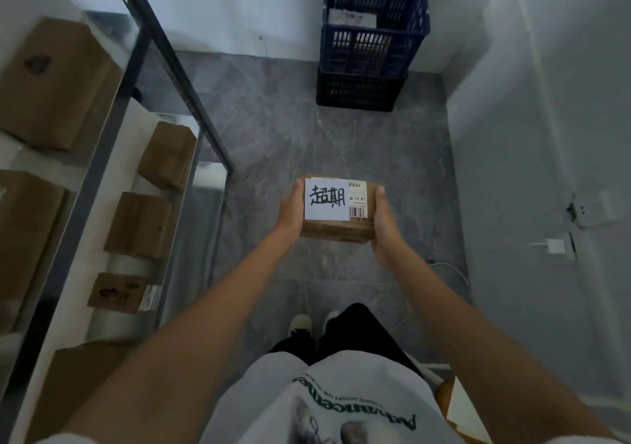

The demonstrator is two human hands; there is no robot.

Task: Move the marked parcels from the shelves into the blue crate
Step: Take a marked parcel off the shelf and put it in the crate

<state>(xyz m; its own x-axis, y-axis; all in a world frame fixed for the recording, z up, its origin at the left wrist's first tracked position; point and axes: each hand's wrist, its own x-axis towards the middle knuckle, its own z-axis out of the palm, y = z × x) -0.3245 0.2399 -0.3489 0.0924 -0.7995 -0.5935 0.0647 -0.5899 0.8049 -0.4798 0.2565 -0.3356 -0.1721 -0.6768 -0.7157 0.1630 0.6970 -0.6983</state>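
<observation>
A small brown cardboard parcel (336, 228) with a white handwritten note and a barcode label on top is held out in front of me above the grey floor. My left hand (290, 211) grips its left side and my right hand (384, 225) grips its right side, fingers curled over the far edge. The blue crate (374, 33) stands ahead against the white wall, stacked on a darker crate (358, 90). A white-labelled parcel (351, 18) lies inside the blue crate.
A metal shelf rack (177, 78) runs along my left with several brown boxes (58, 81) on its levels. A white wall on the right carries sockets (560, 247) and a cable. Grey tiled floor (307, 143) lies between me and the crates.
</observation>
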